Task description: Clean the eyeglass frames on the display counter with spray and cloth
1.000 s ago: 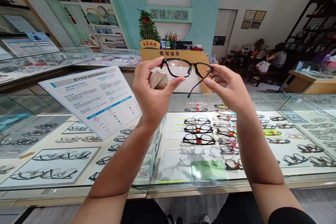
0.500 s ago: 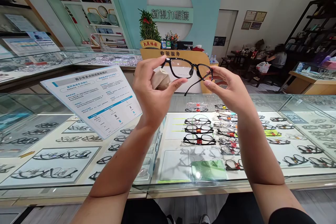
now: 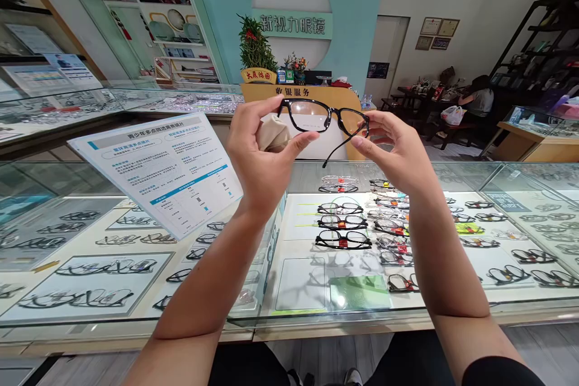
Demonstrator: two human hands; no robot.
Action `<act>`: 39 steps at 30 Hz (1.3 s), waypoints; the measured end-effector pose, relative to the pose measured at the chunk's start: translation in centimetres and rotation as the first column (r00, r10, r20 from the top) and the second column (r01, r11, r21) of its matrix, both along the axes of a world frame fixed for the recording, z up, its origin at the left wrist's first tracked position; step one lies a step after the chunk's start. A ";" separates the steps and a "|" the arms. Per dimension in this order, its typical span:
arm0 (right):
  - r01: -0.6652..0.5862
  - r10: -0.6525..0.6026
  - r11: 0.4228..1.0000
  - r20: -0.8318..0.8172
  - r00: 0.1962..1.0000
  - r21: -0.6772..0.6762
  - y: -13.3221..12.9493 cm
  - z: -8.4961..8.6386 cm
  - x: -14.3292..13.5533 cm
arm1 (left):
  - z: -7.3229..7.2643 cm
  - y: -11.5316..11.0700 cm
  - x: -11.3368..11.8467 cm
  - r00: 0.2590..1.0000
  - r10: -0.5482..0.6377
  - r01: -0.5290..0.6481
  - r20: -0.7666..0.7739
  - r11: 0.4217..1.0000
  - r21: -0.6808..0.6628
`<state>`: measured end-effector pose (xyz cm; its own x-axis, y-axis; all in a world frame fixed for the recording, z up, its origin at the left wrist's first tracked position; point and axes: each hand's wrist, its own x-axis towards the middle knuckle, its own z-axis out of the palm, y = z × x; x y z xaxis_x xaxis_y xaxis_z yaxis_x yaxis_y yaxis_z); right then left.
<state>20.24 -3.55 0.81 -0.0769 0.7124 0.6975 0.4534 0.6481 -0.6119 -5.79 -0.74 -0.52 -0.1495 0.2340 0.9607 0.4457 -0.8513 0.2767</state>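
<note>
A pair of black-framed eyeglasses (image 3: 335, 113) is held up above the counter, its lenses facing me. My right hand (image 3: 398, 148) is closed on the right end of the frame, thumb and fingers pinching it near the hinge. One temple hangs down and to the left below the bridge. At the left end of the frame, the index finger of my left hand (image 3: 260, 157) touches the corner, and its thumb reaches below the left lens. A crumpled beige cloth (image 3: 274, 134) is tucked in that same hand, partly hidden by the fingers.
Below my hands is a glass display counter (image 3: 298, 309) with rows of eyeglass frames (image 3: 344, 240) inside. A printed sheet (image 3: 158, 169) stands tilted at the left. Behind are a cashier desk (image 3: 348, 95), a potted plant (image 3: 257, 45) and a seated person (image 3: 479, 102) at the right.
The eyeglasses have shifted very slightly, and the tip of the hanging temple is a little farther right and lower. Both hands keep their hold.
</note>
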 end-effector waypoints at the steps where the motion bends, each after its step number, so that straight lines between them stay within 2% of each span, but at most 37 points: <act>1: -0.001 0.001 1.000 0.003 1.000 -0.001 0.0 0.0 0.0 | -0.1 0.1 -0.1 1.000 -0.001 0.001 -0.003 1.000 -0.012; 9: 0.003 -0.003 1.000 0.031 0.999 0.007 -0.1 0.1 0.1 | 0.1 0.2 0.0 0.998 0.062 -0.062 -0.005 0.998 0.028; 18: 0.016 -0.016 1.000 0.015 1.000 0.003 -0.2 0.1 0.1 | 0.1 0.3 -0.2 1.000 0.020 -0.020 -0.020 1.000 -0.003; 26: 0.097 -0.098 0.991 0.005 0.995 0.097 -0.7 0.4 -0.2 | 0.1 1.0 -0.5 0.999 0.036 -0.037 -0.015 0.999 -0.036; 30: 0.130 -0.131 0.981 -0.005 0.991 0.143 -0.8 0.5 -0.3 | 0.2 1.2 -0.6 1.000 -0.005 0.005 -0.006 0.996 -0.086; 39: 0.152 -0.160 0.969 0.029 0.987 0.193 -1.0 0.6 -0.3 | 0.1 1.4 -0.5 1.000 -0.023 0.024 0.007 0.994 -0.111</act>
<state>19.94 -4.59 1.43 -0.0087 0.5730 0.8195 0.5818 0.6695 -0.4619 -6.24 0.66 -0.47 -0.1481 0.3427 0.9277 0.4238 -0.8256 0.3726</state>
